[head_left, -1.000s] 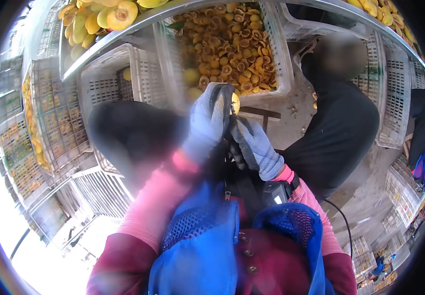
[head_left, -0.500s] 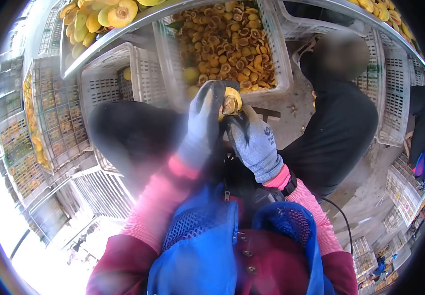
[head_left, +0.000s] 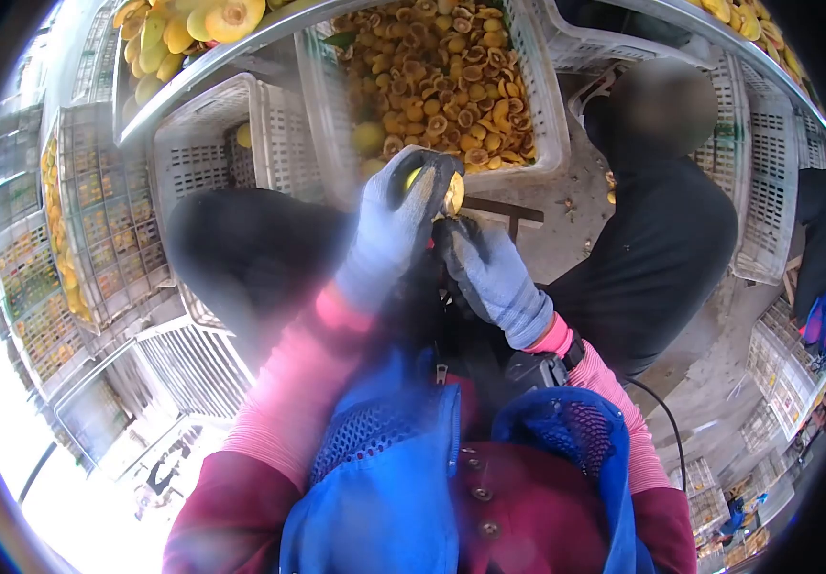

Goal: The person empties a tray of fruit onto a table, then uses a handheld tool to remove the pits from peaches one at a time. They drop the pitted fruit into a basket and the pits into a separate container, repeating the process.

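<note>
Gloved fingers pressed together, our left hand (head_left: 396,215) grips a cut yellow fruit (head_left: 454,194) above our lap, its pale face toward 3 o'clock. Our right hand (head_left: 494,277), fingers curled, meets it from 5 o'clock; whether those fingers pinch anything, we cannot tell. Beyond our hands at 12 o'clock, a white plastic crate (head_left: 550,120) holds a heap of orange-yellow fruit pieces (head_left: 451,81). At 10 o'clock from our grip stands another crate (head_left: 284,143), one yellow fruit inside. The metal-edged table (head_left: 241,59) arches overhead, carrying larger yellow fruit (head_left: 174,36) between 10 and 11 o'clock and more toward 2 o'clock.
</note>
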Demonstrator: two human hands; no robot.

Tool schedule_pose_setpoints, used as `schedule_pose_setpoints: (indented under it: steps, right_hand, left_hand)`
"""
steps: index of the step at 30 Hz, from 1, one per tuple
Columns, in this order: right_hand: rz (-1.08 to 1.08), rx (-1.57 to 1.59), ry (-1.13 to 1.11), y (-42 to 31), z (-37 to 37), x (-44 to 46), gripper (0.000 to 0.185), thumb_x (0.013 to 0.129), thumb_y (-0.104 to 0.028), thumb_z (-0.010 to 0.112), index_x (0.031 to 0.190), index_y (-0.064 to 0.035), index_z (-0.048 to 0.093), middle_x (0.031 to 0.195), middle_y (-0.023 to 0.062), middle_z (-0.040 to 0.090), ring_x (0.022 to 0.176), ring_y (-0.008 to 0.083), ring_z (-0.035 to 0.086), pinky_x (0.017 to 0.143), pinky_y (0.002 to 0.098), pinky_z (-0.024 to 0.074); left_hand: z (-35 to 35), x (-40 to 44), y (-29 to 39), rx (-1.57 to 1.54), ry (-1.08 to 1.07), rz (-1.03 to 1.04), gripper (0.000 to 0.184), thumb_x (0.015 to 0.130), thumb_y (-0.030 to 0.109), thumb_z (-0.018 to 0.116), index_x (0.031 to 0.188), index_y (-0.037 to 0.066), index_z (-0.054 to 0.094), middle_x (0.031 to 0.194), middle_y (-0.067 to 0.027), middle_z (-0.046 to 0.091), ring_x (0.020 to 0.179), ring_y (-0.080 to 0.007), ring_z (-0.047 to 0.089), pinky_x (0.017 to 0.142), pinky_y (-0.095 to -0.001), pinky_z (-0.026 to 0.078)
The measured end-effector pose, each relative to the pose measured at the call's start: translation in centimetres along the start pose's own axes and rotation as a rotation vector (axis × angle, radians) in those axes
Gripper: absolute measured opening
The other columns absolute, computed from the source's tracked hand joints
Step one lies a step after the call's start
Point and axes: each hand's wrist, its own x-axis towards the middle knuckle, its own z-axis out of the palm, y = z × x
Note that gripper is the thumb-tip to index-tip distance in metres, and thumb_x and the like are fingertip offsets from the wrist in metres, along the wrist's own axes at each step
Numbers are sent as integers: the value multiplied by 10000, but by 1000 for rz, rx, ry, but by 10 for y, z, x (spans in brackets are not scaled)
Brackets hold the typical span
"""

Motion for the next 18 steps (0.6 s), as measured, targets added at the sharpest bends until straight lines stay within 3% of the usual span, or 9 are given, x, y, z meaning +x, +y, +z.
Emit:
schedule_pose_setpoints:
  steps: [2, 4, 7, 10, 13, 16, 18]
  right_hand:
    - [255, 436, -26, -18, -3, 8, 338, 928, -368, 512, 953, -30, 505, 678, 81, 535, 434, 144, 484, 377, 269, 406]
    - [519, 749, -33, -43, -9, 16, 376, 927, -432, 500, 936, -56, 503, 622, 50, 511, 380, 94, 440, 312, 233, 346]
    - [576, 747, -29, -46, -9, 19, 423, 913, -479, 506, 925, -57, 497, 533, 17, 433, 364, 112, 407, 303, 247, 321]
    - [655, 973, -140, -43, -18, 20, 351, 925, -425, 520, 947, -75, 514, 590, -4, 457, 415, 92, 421, 348, 232, 329]
    - [736, 1200, -263, -41, -24, 18, 280, 936, -370, 534, 969, -92, 531, 647, -26, 480, 465, 73, 434, 393, 217, 337]
    - [819, 1152, -115, -54, -19, 21, 298, 931, -419, 531, 912, -121, 528, 600, -38, 431, 421, 76, 388, 363, 208, 300]
    - [835, 1382, -294, -37, -20, 18, 337, 928, -467, 509, 856, -138, 522, 568, -52, 393, 405, 71, 348, 354, 209, 265]
  left_hand:
    - [-2, 2, -3, -42, -2, -14, 211, 910, 181, 559, 968, -10, 625, 844, -42, 593, 780, -88, 526, 708, -229, 434]
    - [2, 3, -7, -69, 30, 5, 203, 906, 171, 562, 970, -11, 624, 844, -41, 599, 772, -86, 528, 697, -230, 436]
    - [2, 4, -11, -8, 57, 4, 189, 893, 150, 567, 975, -11, 621, 839, -69, 620, 760, -114, 561, 692, -251, 451]
    - [1, 6, -10, 255, 101, 205, 182, 880, 133, 573, 978, -13, 618, 830, -107, 634, 755, -157, 595, 697, -278, 468]
    - [1, 7, -24, 242, 119, 311, 174, 874, 117, 567, 978, -13, 617, 840, -140, 640, 759, -197, 620, 706, -299, 482]
    - [2, 5, -21, 193, 67, 170, 165, 864, 100, 580, 975, -17, 617, 827, -101, 640, 749, -139, 601, 700, -268, 480]
    - [2, 6, -20, 184, 34, 121, 163, 878, 115, 590, 969, -17, 617, 825, -66, 633, 746, -97, 566, 688, -243, 469]
